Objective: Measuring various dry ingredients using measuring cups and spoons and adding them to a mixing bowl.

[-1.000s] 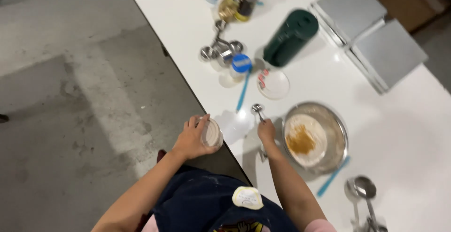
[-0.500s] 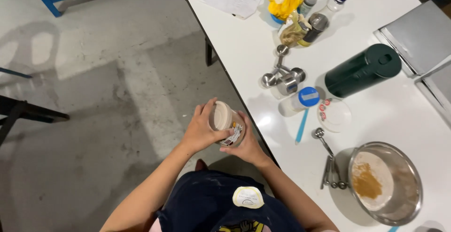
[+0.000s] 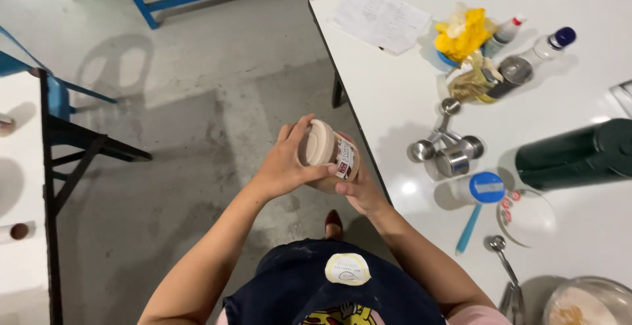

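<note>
A small round jar [image 3: 337,159] with a beige lid [image 3: 316,143] and a printed label is held sideways over the floor, just off the white table's [image 3: 408,114] edge. My left hand [image 3: 284,164] wraps around the lid end. My right hand [image 3: 359,187] cups the jar's body from below.
On the table lie a set of metal measuring cups [image 3: 447,149], a small bottle with a blue cap [image 3: 479,188], a dark green flask [image 3: 579,155] on its side, a blue stick [image 3: 469,227], a metal spoon [image 3: 503,259], a metal bowl [image 3: 582,302] with powder, paper [image 3: 382,16] and yellow cloth [image 3: 464,32].
My right hand left the spoon by the bowl and joined my left on the jar. The view swung left, away from the table toward the floor.
</note>
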